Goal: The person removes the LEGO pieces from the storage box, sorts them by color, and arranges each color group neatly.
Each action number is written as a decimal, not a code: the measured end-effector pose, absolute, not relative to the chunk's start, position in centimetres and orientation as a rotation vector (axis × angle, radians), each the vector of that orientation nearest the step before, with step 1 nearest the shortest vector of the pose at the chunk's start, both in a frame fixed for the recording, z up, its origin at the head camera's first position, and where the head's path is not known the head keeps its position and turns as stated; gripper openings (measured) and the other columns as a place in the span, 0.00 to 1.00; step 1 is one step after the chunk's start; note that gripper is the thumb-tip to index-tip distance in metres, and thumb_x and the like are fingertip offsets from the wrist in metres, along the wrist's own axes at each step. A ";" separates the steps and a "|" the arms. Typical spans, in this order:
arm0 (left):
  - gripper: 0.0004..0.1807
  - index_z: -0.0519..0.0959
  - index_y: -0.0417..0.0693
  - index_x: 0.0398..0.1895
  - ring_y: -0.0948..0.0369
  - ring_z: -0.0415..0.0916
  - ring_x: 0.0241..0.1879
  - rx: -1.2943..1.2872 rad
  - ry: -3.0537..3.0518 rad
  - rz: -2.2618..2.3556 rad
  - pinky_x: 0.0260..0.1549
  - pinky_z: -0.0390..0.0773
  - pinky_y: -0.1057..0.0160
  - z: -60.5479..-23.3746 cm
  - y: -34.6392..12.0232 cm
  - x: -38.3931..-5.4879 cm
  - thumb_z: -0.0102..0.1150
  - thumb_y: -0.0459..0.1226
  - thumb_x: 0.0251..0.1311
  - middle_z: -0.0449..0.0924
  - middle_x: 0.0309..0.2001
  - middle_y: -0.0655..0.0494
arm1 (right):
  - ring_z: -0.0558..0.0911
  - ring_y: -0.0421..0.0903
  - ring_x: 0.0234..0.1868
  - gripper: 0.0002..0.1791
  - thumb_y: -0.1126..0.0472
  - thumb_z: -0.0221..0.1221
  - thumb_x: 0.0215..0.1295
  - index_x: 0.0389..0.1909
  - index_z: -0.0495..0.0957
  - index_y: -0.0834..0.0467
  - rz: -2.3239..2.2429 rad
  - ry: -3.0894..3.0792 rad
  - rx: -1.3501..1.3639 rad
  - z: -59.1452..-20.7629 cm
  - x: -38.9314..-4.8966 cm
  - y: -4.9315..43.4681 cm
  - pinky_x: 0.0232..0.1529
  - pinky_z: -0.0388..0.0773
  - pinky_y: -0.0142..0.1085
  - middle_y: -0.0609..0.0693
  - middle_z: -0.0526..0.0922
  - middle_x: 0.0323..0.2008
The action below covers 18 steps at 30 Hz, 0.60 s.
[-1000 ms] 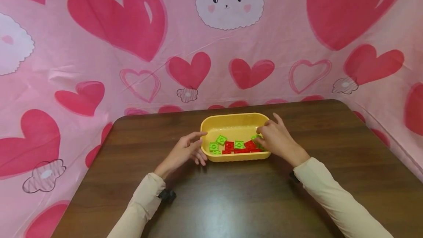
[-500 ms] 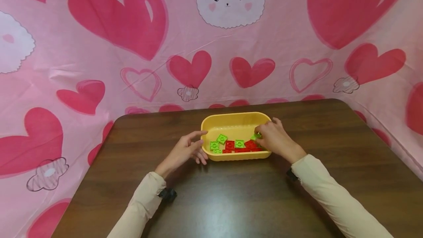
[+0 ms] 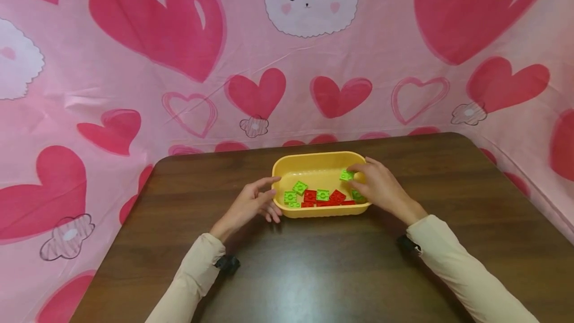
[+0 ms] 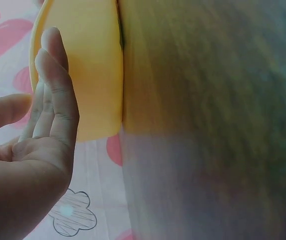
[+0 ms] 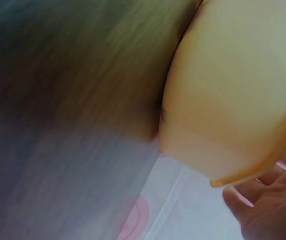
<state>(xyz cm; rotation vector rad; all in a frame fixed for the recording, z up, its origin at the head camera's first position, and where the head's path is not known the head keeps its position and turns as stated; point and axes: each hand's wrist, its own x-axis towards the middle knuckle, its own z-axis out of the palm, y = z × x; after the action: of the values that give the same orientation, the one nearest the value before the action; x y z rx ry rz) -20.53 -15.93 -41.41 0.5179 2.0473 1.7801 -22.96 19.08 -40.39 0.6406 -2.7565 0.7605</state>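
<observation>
A yellow bin (image 3: 320, 212) stands on the table with several red and green toy building blocks in it. My right hand (image 3: 383, 188) reaches over its right end and pinches a green toy block (image 3: 346, 175) between thumb and index finger. Another green block (image 3: 357, 195) lies below that thumb. My left hand (image 3: 251, 206) rests at the bin's left end, its fingers fairly straight along the outer wall. In the left wrist view the left hand (image 4: 48, 120) lies beside the bin. The right wrist view shows only part of the right hand (image 5: 272, 205) beyond the rim.
Red blocks (image 3: 337, 197) and green blocks (image 3: 300, 187) lie along the bin's near side. The dark wooden table (image 3: 291, 268) extends around it. A pink cloth with hearts (image 3: 343, 96) hangs behind the table and at its sides.
The right hand's fingertips have moved the green block a little toward the bin's far side, uncovering another green block in the right corner. The left hand has stayed in place.
</observation>
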 end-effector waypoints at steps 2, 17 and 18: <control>0.25 0.60 0.38 0.73 0.47 0.85 0.28 0.516 2.047 1.782 0.28 0.86 0.55 -41.4 -15.9 -20.5 0.44 0.33 0.77 0.85 0.32 0.33 | 0.81 0.61 0.50 0.18 0.60 0.71 0.59 0.49 0.84 0.63 0.794 -2.725 0.639 -40.3 -22.7 19.3 0.59 0.74 0.59 0.59 0.86 0.45; 0.26 0.60 0.38 0.74 0.45 0.85 0.28 0.507 2.047 1.777 0.30 0.86 0.52 -41.2 -16.0 -20.5 0.46 0.35 0.77 0.84 0.33 0.33 | 0.84 0.57 0.44 0.20 0.64 0.73 0.55 0.50 0.84 0.62 0.976 -2.591 0.714 -40.0 -20.8 20.1 0.48 0.82 0.53 0.58 0.86 0.46; 0.26 0.60 0.38 0.74 0.45 0.85 0.28 0.511 2.046 1.779 0.30 0.86 0.52 -41.2 -16.0 -20.5 0.46 0.35 0.77 0.84 0.33 0.33 | 0.85 0.57 0.45 0.20 0.64 0.73 0.55 0.50 0.84 0.61 0.989 -2.579 0.710 -39.9 -20.6 20.1 0.49 0.82 0.53 0.57 0.86 0.46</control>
<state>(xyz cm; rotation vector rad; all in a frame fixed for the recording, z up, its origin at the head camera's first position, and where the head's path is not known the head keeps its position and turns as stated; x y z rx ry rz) -20.51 -16.00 -41.21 0.5105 2.0459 1.7785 -20.63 20.05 -39.92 0.7104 -2.5788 0.9887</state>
